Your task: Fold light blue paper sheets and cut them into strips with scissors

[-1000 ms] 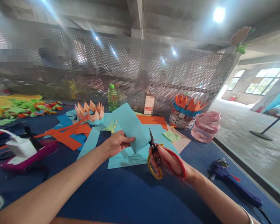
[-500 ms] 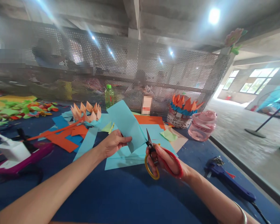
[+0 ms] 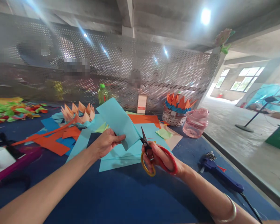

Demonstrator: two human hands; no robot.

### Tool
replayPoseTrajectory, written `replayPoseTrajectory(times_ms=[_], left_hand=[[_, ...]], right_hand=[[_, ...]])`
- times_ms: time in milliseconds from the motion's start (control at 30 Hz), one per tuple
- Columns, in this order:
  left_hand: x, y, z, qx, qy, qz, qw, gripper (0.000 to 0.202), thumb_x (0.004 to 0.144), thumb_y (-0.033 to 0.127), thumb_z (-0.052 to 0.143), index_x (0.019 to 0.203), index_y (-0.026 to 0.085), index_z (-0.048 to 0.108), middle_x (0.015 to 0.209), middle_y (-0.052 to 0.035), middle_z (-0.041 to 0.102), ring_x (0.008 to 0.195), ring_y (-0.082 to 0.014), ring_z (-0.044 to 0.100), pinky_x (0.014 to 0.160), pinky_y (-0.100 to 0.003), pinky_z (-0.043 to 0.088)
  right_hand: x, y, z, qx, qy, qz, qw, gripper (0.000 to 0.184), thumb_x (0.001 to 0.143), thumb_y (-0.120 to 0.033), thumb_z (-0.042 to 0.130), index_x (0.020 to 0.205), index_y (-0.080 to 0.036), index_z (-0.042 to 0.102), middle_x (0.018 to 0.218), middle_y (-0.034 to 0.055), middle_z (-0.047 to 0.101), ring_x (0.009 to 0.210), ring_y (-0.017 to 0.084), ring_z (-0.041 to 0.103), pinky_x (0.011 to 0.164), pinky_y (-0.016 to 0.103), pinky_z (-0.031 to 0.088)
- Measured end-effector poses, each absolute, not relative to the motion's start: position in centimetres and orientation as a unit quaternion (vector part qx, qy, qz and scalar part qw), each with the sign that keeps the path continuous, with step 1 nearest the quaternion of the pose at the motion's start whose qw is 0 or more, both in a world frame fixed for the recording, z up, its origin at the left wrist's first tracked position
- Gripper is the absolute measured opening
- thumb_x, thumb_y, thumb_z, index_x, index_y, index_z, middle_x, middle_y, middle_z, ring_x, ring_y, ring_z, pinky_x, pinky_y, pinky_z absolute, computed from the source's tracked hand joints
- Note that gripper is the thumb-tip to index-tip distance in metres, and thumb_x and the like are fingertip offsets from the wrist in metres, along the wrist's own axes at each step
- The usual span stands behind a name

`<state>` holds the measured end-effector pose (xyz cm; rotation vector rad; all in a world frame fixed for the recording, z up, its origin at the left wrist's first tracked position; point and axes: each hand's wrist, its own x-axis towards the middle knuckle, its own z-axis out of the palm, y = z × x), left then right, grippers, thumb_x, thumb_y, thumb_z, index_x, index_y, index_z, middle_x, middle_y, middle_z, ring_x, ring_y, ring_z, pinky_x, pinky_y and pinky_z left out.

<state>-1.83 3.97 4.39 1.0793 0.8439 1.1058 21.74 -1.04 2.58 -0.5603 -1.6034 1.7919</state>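
Folded blue paper [image 3: 118, 123] sits pinched in the left hand [image 3: 107, 143], red-handled scissors [image 3: 147, 146] gripped in the right hand [image 3: 158, 158] at its edge, a peach paper crown [image 3: 78, 113] and an orange one [image 3: 178, 104] standing finished-looking on the counter [image 3: 130, 199].

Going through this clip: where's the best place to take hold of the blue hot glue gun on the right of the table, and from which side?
Take the hot glue gun around its long blue body, coming from the near side, above the table. It lies flat and slanted, with that length exposed. Stay clear of the metal end, which looks like the nozzle, and of the cord trailing from the other end.
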Motion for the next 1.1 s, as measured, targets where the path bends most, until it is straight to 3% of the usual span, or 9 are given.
replayPoseTrajectory(times_ms=[433,767,1100], left_hand=[[-1.85,3.87,4.12,0.515,0.374,0.477,0.606,0.039,0.052,0.025,0.088,0.086,0.012,0.076,0.084,-0.0099,0.077,0.084,-0.0297,0.071,0.082,-0.041,0.055],[-1.77,3.61,4.81,0.504,0.396,0.491,0.59,0.044,0.043,0.022,0.091,0.083,0.012,0.075,0.083,-0.01,0.077,0.089,-0.0333,0.07,0.082,-0.042,0.055],[-1.75,3.57,4.51,0.526,0.375,0.487,0.588,0.046,0.049,0.023,0.089,0.092,0.015,0.074,0.091,-0.0088,0.077,0.094,-0.0322,0.069,0.084,-0.04,0.053]], right_hand=[[21.64,-1.36,3.07,-0.225,-0.633,0.671,0.312,0.049,0.093,-0.063,0.032,0.097,-0.017,0.048,0.068,-0.0023,0.05,0.051,0.01,0.051,0.051,0.023,0.041],[21.79,-1.17,2.87,-0.219,-0.632,0.667,0.33,0.052,0.091,-0.066,0.031,0.098,-0.017,0.049,0.067,-0.0019,0.05,0.05,0.01,0.049,0.051,0.023,0.042],[21.83,-1.31,3.2,-0.224,-0.653,0.653,0.311,0.052,0.093,-0.064,0.03,0.097,-0.016,0.049,0.065,-0.0027,0.05,0.05,0.009,0.05,0.053,0.023,0.039]])
